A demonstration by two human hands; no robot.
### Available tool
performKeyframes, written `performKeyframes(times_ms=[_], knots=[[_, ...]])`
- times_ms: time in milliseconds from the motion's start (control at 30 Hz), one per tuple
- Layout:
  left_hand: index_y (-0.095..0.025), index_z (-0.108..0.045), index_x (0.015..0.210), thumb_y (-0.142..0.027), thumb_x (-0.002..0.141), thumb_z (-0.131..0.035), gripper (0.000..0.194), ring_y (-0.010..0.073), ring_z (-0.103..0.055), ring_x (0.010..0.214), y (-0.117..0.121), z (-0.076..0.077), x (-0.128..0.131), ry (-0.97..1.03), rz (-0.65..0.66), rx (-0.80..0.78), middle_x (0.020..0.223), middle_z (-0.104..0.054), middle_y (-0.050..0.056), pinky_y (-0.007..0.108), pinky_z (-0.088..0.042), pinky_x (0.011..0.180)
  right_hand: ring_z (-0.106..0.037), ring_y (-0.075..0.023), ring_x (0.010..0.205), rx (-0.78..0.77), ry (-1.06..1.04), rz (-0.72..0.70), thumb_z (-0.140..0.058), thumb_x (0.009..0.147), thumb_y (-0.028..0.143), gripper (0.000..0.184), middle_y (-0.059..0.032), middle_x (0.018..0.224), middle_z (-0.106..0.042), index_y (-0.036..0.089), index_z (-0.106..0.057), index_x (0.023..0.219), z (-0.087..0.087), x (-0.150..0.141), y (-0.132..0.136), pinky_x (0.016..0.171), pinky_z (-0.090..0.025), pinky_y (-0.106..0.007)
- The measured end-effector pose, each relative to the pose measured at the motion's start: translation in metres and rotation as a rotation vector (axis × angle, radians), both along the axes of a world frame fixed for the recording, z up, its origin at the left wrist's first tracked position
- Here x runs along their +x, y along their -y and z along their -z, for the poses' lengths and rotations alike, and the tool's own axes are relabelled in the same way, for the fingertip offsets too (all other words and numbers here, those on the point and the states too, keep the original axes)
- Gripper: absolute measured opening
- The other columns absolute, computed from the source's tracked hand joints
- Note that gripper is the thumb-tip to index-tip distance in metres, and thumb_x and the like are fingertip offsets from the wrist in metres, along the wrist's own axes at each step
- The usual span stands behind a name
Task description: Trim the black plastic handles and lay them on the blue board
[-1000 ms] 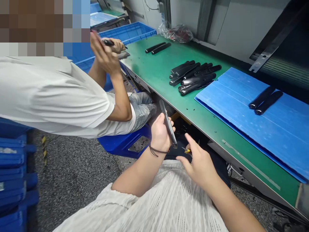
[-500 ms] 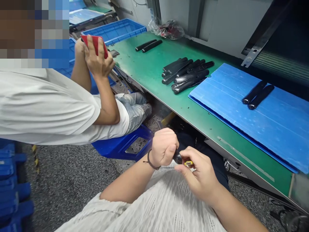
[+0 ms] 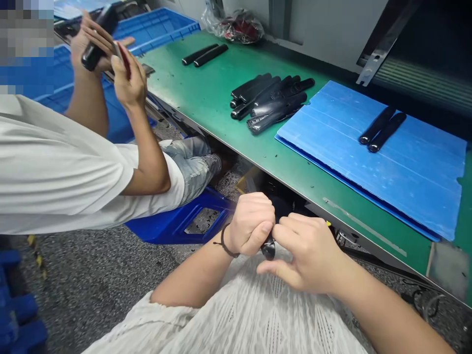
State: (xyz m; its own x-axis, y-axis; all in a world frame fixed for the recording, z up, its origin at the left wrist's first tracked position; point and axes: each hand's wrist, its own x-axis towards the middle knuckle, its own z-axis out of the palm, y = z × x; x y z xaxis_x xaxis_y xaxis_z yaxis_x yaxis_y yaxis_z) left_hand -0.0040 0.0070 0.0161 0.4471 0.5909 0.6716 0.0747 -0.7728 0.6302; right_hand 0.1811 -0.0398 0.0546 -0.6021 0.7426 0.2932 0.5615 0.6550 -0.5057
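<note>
Left hand [image 3: 252, 223]: fingers closed in a fist around a black rod [image 3: 269, 248], wrist wearing a dark cord bracelet [image 3: 224, 244].
Right hand [image 3: 308, 253]: fingers curled and thumb low, pressed up against the left fist and touching the rod's end. Cannot tell whether it grips anything.
Held rod: in front of the chest, below the worktop edge. Only its rounded end shows past the left fist; the rest is hidden.
Yellow speck [image 3: 328, 223]: just past the right hand's fingers, too little visible to name.
Worktop [image 3: 295, 167]: green surface with a metal edge, scattered with small dark bits.
On worktop: a heap of black rods [image 3: 269, 103] at centre; a pair of black rods [image 3: 204, 55] at the far end; a plastic bag with red contents [image 3: 239, 27] against the back wall.
Blue corrugated sheet [image 3: 405, 182]: lying flat on the worktop, a pair of black rods [image 3: 381, 129] side by side on it.
Co-worker [image 3: 55, 157]: seated to the left on a blue stool [image 3: 177, 221], white T-shirt, ripped jeans [image 3: 193, 167]. One hand [image 3: 92, 46] holds a black piece [image 3: 99, 37], the other hand [image 3: 127, 83] a thin red item [image 3: 123, 59], both raised.
Beyond: blue crate [image 3: 158, 27] past the worktop's far end.
Floor [image 3: 92, 260]: grey speckled.
</note>
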Motion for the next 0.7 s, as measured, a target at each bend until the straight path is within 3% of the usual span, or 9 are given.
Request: performKeyframes(times_ms=[200, 333, 533, 700], knots=[[-0.024, -0.044, 0.059, -0.041, 0.105, -0.03, 0.051, 0.0183, -0.037, 0.048, 0.004, -0.001, 0.0, -0.073, -0.089, -0.135, 0.05, -0.046, 0.003, 0.038, -0.032, 0.062, -0.03, -0.0151, 0.064, 0.221, 0.049, 0.035, -0.056, 0.101, 0.059, 0.048, 0.0007, 0.067, -0.047, 0.022, -0.05, 0.071, 0.002, 0.003, 0.0, 0.06, -0.017, -0.035], [-0.024, -0.045, 0.058, -0.047, 0.105, -0.03, 0.055, 0.0184, -0.039, 0.049, 0.007, 0.003, 0.001, -0.036, -0.165, -0.214, 0.05, -0.046, 0.003, 0.039, -0.032, 0.063, -0.03, -0.017, 0.065, 0.385, 0.09, 0.11, -0.058, 0.1, 0.062, 0.048, -0.0003, 0.065, -0.045, 0.023, -0.053, 0.072, 0.007, 0.004, 0.003, 0.059, -0.015, -0.036], [-0.021, -0.047, 0.063, -0.032, 0.107, -0.033, 0.047, 0.0167, -0.045, 0.054, 0.018, 0.007, 0.014, 0.091, -0.257, -0.277, 0.055, -0.051, 0.002, 0.037, -0.034, 0.065, -0.032, -0.0182, 0.066, 0.606, 0.046, 0.229, -0.054, 0.101, 0.064, 0.048, -0.0021, 0.063, -0.047, 0.023, -0.061, 0.078, 0.024, 0.001, 0.004, 0.06, -0.016, -0.037], [-0.02, -0.044, 0.064, -0.043, 0.11, -0.031, 0.053, 0.0148, -0.04, 0.055, 0.028, 0.007, 0.02, 0.08, -0.327, -0.531, 0.058, -0.044, 0.001, 0.034, -0.028, 0.059, -0.033, -0.0177, 0.064, 0.714, 0.048, 0.326, -0.058, 0.102, 0.057, 0.041, -0.002, 0.062, -0.049, 0.022, -0.062, 0.081, 0.032, -0.001, -0.001, 0.059, -0.016, -0.037]])
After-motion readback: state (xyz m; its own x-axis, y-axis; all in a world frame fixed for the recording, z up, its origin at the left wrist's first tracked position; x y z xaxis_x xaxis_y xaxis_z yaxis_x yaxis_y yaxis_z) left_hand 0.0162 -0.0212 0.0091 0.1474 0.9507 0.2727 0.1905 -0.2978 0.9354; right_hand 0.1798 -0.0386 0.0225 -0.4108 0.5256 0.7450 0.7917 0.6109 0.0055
